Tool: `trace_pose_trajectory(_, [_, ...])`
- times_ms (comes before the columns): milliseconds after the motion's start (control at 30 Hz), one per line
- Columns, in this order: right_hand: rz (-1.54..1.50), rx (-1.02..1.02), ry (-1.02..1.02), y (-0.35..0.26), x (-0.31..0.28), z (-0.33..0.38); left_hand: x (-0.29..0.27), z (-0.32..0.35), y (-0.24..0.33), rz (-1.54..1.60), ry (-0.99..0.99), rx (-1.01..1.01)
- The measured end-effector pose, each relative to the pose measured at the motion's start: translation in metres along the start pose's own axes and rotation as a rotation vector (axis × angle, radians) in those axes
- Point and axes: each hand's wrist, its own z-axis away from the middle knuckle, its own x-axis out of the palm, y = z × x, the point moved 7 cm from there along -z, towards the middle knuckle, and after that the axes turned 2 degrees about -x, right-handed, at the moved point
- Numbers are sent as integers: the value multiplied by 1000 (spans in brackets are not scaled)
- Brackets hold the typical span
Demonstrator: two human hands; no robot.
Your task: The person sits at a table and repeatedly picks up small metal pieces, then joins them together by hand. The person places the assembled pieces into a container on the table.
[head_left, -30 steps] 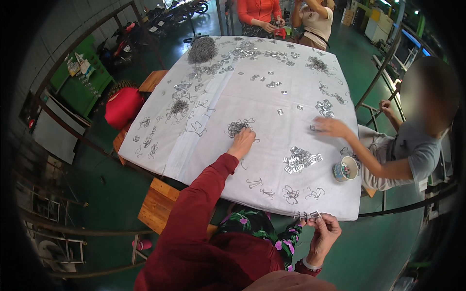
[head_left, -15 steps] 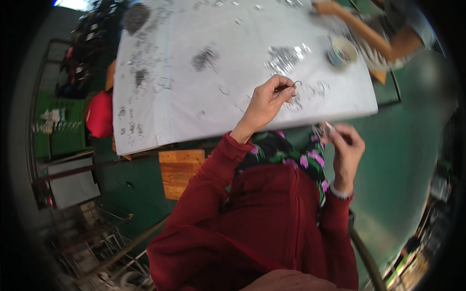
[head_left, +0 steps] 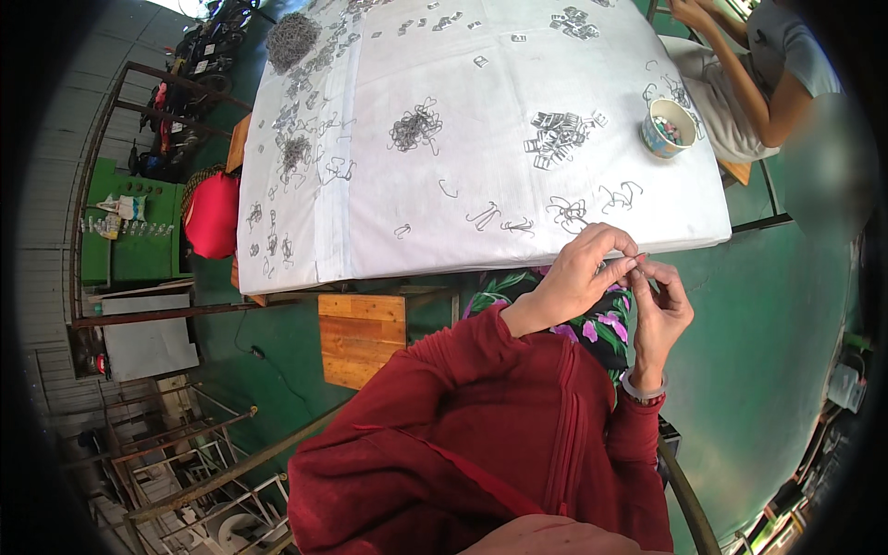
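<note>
My left hand point(head_left: 585, 268) and my right hand point(head_left: 660, 301) meet just below the near edge of the white-covered table point(head_left: 518, 120), above my flowered lap. Both pinch a small bent wire piece point(head_left: 638, 264) between their fingertips. Loose wire hooks point(head_left: 566, 211) lie on the cloth just beyond my hands. A heap of flat metal clips point(head_left: 558, 139) and a tangle of wire pieces point(head_left: 415, 128) sit farther back. My sleeves are dark red.
A small patterned bowl point(head_left: 669, 126) stands near the table's right edge. Another person point(head_left: 772, 79) sits at the right side. A wooden stool point(head_left: 361, 335) stands under the near edge, a red bag point(head_left: 213, 215) at the left. Metal racks point(head_left: 213, 462) fill the lower left.
My left hand has come back from the heap on the table to my right hand at my lap. The view has tipped down toward my body.
</note>
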Motion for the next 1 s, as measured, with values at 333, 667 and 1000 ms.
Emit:
trace_pose_trajectory(333, [194,-61,-166,-13,21,-13,-7,5,-17,201,23,-150])
trace_pose_trajectory(667, [1134,-18,-420,112,98,-145,-39,18,-10,252,31,-141])
trace_pose_trajectory(1000, [851,-166,-347,135,145,-169,-56,34,-7,214,102,-80])
